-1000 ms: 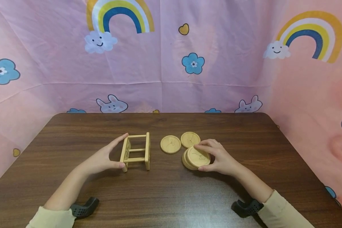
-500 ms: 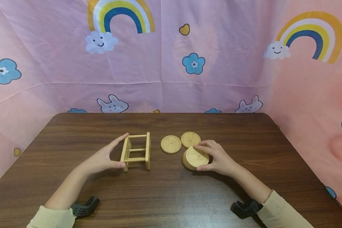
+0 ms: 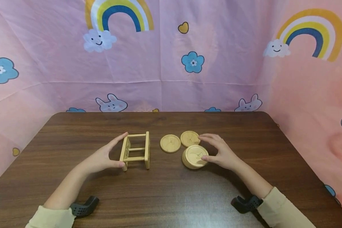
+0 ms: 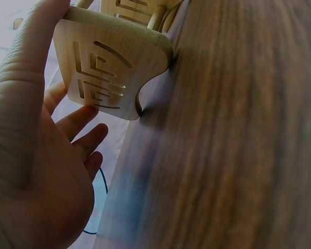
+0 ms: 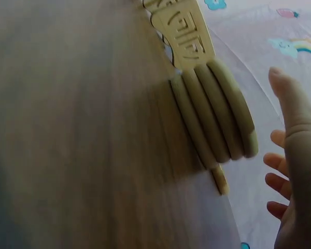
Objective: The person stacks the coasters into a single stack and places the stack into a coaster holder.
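My left hand grips the left side panel of a small wooden coaster rack, its thumb at the near end and its fingers at the far end. The rack stands on the table with round bars joining two panels; the wrist view shows slots cut through the near panel. A neat stack of several round wooden coasters lies right of it, the top one engraved. My right hand hovers at the stack's right side, thumb and fingers spread, holding nothing. In the right wrist view, the thumb is apart from the stacked coasters.
Two single coasters lie flat behind the stack, one left and one right. The dark wooden table reaches back to a pink patterned cloth that hangs behind and at both sides.
My right hand has set the top coaster squarely on the stack, let it go and spread its fingers. The left hand and the rack have stayed in place.
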`<state>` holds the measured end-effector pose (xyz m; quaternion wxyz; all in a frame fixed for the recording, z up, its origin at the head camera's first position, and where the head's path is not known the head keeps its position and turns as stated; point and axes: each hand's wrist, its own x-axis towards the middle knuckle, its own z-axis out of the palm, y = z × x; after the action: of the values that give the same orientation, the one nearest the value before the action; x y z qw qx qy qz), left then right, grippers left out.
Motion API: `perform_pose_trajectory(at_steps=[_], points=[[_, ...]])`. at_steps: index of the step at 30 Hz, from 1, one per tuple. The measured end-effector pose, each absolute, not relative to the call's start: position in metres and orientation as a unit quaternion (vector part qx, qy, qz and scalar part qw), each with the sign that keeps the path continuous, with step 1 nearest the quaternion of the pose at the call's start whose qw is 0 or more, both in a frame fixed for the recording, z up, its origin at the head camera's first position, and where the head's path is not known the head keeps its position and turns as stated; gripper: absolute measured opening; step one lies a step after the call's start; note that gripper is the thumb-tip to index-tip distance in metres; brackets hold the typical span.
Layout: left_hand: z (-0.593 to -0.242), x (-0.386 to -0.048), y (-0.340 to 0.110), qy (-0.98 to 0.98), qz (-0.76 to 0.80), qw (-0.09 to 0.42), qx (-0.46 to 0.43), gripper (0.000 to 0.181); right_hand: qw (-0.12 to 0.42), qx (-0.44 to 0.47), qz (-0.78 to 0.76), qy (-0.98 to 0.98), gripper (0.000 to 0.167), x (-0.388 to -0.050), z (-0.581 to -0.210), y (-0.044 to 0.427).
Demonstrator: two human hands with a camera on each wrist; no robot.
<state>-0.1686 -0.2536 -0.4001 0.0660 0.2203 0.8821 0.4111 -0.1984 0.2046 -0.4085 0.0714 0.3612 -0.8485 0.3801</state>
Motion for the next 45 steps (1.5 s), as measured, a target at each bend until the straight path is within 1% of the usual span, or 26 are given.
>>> perform_pose_trajectory(at_steps=[8, 14, 17, 24, 33, 45], points=[[-0.403, -0.169, -0.255, 0.882, 0.41, 0.066, 0.224, 0.101, 0.047, 0.323, 0.434, -0.84, 0.06, -0.21, -0.41, 0.211], [-0.402, -0.169, -0.254, 0.884, 0.407, 0.065, 0.221, 0.101, 0.017, 0.294, 0.444, -0.847, 0.056, -0.204, -0.385, 0.206], [-0.402, -0.169, -0.255, 0.883, 0.409, 0.068, 0.22, 0.101, 0.008, 0.285, 0.44, -0.851, 0.055, -0.207, -0.383, 0.207], [-0.401, -0.17, -0.256, 0.884, 0.404, 0.065, 0.226, 0.102, -0.005, 0.264, 0.441, -0.858, 0.06, -0.24, -0.417, 0.219], [-0.402, -0.17, -0.255, 0.885, 0.407, 0.07, 0.216, 0.1, -0.026, 0.282, 0.425, -0.86, 0.065, -0.255, -0.424, 0.217], [-0.401, -0.169, -0.255, 0.881, 0.413, 0.07, 0.22, 0.101, -0.074, 0.334, 0.39, -0.855, 0.071, -0.271, -0.417, 0.209]])
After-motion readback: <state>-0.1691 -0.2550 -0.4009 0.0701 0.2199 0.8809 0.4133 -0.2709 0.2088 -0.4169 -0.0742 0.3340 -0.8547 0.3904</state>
